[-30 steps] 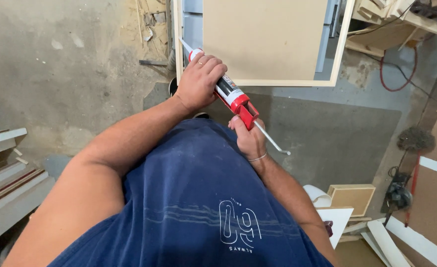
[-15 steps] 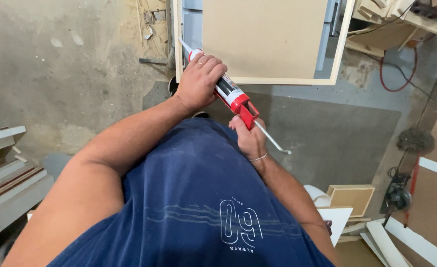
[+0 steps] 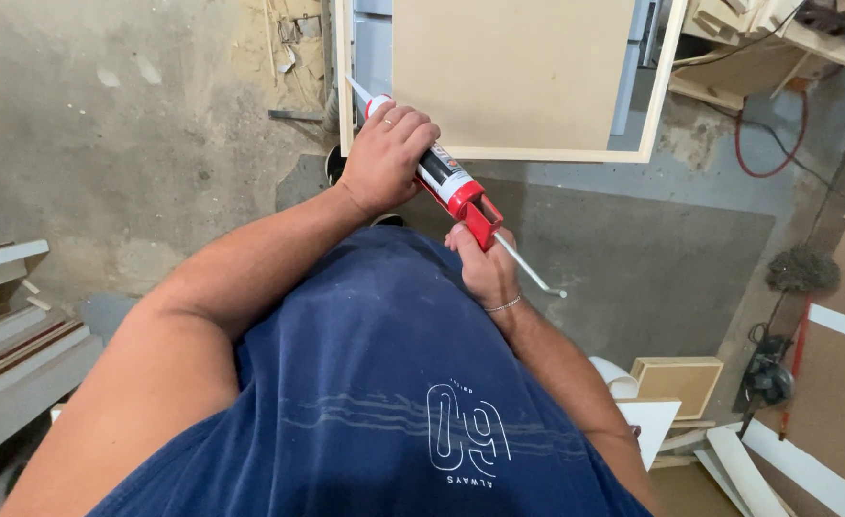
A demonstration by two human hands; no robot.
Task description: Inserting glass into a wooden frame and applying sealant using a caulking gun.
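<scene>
Almost nothing has moved since the frame a second ago: the caulking gun (image 3: 446, 182) and both hands sit where they were, with only a slight shift in the view.

The scene is seen from above, looking down over a person's dark blue shirt. The left hand (image 3: 384, 153) is wrapped closed around the front of the gun's tube, steadying it. The right hand (image 3: 485, 268) is closed on the red handle and trigger, close to the chest. The white nozzle (image 3: 357, 90) points up and left, touching or just short of the pale wooden frame (image 3: 344, 77) that edges a tan panel (image 3: 513, 72) lying over a grey concrete floor (image 3: 107, 144).

The risks, as a judgement: too hard a squeeze could flood the joint and smear sealant onto the panel face, and a wavering left hand could pull the nozzle off the frame's inner edge, leaving a gap. The metal plunger rod (image 3: 533, 273) juts back towards the body and could snag the shirt.
</scene>
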